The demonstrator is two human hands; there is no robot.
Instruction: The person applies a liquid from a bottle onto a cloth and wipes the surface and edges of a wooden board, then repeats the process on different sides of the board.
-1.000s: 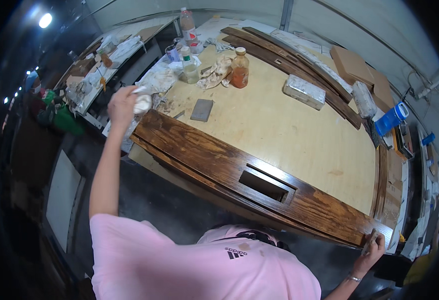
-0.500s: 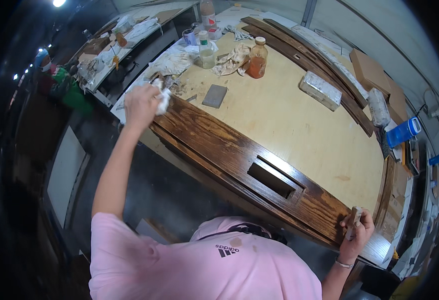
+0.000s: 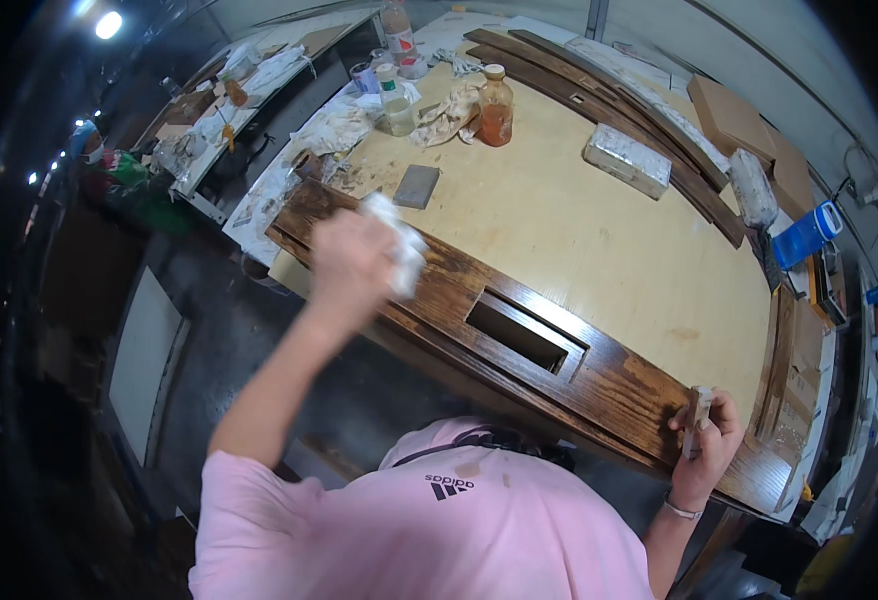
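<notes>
A long dark-stained wooden board (image 3: 619,375) with a rectangular cutout lies along the near edge of the pale plywood-topped table (image 3: 619,255). My left hand (image 3: 351,258), blurred by motion, is closed around a white cloth (image 3: 404,250) over the board's left part. At the board's right end, my right hand (image 3: 711,445) grips a small light wooden block (image 3: 697,415) between thumb and fingers. Beyond the left hand, a grey flat block (image 3: 417,187) rests on the plywood.
Bottles stand at the back left: one with orange liquid (image 3: 496,112), one clear (image 3: 395,108), beside a crumpled stained cloth (image 3: 446,118). A wrapped block (image 3: 627,162) and dark wooden strips (image 3: 659,165) lie farther right. A blue bottle (image 3: 807,236) and cardboard boxes (image 3: 734,120) occupy the right side.
My left hand has moved right and nearer along the board with the white cloth, away from its far left end. The right hand still grips the small block; the view has shifted slightly.
</notes>
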